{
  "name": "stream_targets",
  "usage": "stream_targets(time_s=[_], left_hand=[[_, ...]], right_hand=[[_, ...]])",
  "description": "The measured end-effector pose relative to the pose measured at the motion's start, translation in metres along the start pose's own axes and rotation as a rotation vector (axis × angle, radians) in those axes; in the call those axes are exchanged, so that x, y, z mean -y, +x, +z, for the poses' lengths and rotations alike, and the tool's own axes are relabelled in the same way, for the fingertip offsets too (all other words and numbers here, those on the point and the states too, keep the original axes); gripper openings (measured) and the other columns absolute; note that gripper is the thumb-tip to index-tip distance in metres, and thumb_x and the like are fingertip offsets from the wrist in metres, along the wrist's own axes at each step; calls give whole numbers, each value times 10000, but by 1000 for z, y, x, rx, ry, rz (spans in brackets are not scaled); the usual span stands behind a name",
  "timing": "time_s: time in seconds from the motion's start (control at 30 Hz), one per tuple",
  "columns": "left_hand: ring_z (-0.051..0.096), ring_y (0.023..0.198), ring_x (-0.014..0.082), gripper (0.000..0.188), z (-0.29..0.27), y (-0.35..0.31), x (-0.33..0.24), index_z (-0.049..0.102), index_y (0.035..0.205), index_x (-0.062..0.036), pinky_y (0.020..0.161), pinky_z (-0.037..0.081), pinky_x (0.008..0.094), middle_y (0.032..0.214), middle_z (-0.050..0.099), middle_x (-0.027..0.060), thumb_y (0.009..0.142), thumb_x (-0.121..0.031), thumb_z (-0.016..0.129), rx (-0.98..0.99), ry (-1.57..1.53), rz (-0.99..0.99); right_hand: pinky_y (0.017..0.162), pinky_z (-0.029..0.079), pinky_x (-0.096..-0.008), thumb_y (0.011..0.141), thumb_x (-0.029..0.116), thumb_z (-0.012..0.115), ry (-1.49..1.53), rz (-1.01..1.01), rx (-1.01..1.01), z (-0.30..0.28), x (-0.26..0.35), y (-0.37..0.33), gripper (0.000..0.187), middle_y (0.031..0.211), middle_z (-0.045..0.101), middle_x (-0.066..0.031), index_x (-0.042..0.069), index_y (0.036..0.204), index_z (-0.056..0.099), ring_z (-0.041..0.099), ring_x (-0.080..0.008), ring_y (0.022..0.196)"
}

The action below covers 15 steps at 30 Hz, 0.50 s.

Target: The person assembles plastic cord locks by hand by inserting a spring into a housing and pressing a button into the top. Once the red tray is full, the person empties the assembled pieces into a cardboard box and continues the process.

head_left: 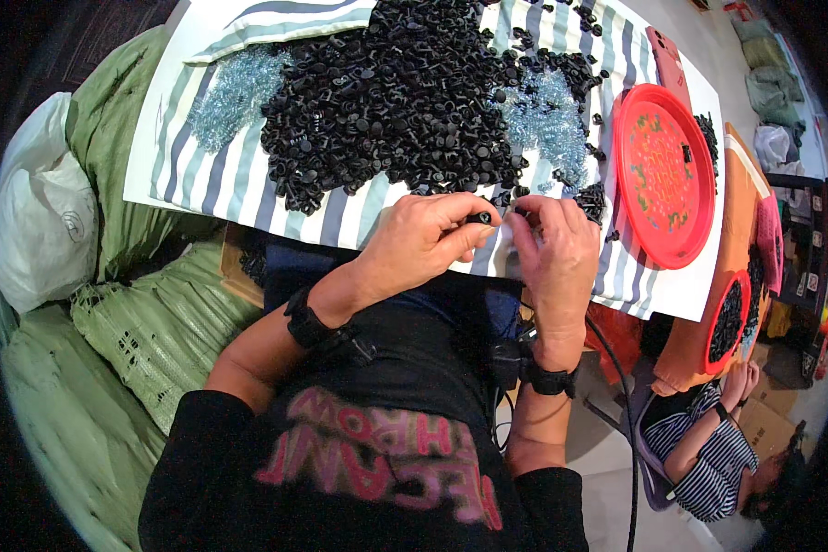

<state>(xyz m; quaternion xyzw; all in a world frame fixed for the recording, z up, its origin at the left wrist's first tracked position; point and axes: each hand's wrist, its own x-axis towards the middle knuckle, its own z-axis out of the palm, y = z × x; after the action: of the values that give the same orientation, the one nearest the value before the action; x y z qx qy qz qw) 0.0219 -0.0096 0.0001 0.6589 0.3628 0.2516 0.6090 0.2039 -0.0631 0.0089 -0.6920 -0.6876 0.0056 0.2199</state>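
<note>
My left hand [420, 241] pinches a small black plastic piece [479, 218], round and hollow-looking at its end, between thumb and index finger. Close beside it, my right hand [558, 253] has its fingertips together on another small dark piece [522, 212], mostly covered by the fingers. Both hands are over the near edge of a striped cloth [340, 216]. Just beyond them spreads a large heap of small black plastic pieces [386, 101]. Shiny pale-blue pieces, like tiny springs, lie in one pile [239, 97] at its left and another [547, 120] at its right.
A red round tray [627, 184] with small pieces on it stands at the right, near a pinkish-red phone [669, 64]. Green sacks [156, 331] and a white bag [46, 212] crowd the left. Another person [699, 451] sits lower right beside a red-rimmed tray [711, 345] of black pieces.
</note>
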Motion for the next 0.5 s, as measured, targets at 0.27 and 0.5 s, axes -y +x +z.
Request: stream_targets(time_s=[0.27, 0.5], left_hand=[[708, 650, 171, 169, 5, 0, 14, 684, 1036, -52, 575, 536, 299, 763, 707, 92, 900, -138, 633, -67, 8, 27], [711, 672, 214, 125, 3, 1, 16, 667, 960, -47, 581, 536, 327, 745, 696, 103, 891, -145, 631, -42, 26, 38]], right_hand=[[565, 436, -212, 839, 36, 731, 758, 245, -22, -4, 22, -2, 127, 800, 615, -24, 11, 955, 685, 553, -66, 639], [590, 443, -226, 854, 53, 725, 886, 298, 33, 2, 26, -4, 108, 809, 595, -24, 17, 948, 686, 551, -75, 663]])
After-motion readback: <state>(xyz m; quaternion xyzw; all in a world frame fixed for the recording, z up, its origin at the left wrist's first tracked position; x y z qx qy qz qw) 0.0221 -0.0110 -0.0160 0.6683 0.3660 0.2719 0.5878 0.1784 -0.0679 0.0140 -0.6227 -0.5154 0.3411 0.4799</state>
